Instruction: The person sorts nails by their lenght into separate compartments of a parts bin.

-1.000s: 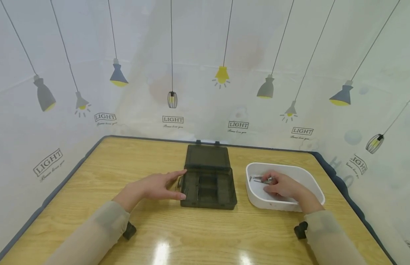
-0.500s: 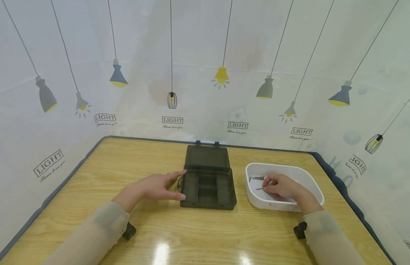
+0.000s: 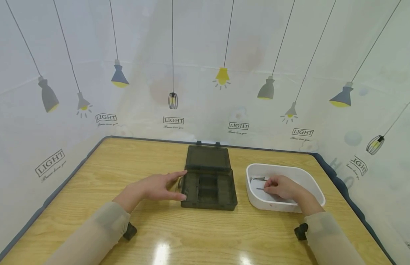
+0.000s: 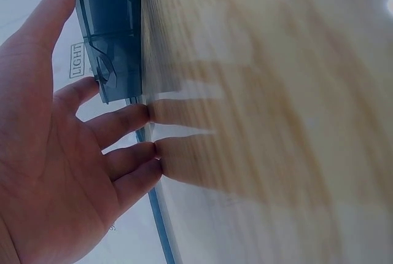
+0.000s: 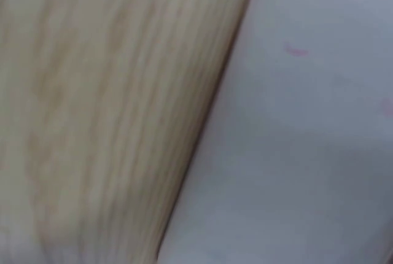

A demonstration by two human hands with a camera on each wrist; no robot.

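My left hand [image 3: 156, 187] rests against the left side of a dark see-through plastic case [image 3: 226, 198], thumb and forefinger spread. In the left wrist view its fingers are nearly straight, and the other fingertips touch the table. The case's lid [image 3: 208, 156] lies folded back. Thin metal pieces [image 3: 197, 193] lie in its left compartments. My right hand [image 3: 282, 187] is inside a white tray [image 3: 254, 202], thumb and forefinger pinching a thin nail-like metal piece [image 3: 259, 188]. More thin metal pieces [image 3: 258, 179] lie by the tray's left wall. The right wrist view shows only tray wall and table.
The wooden table [image 3: 151, 232] carries both containers, the case left of the tray with a gap between. A printed curtain [image 3: 205, 92] stands behind the table and along both sides. Dark edging [image 3: 142, 138] runs along the table's far edge.
My right hand has drawn its fingertips together on one thin metal piece and shifted slightly away from the others in the tray. The left hand stays at the case.
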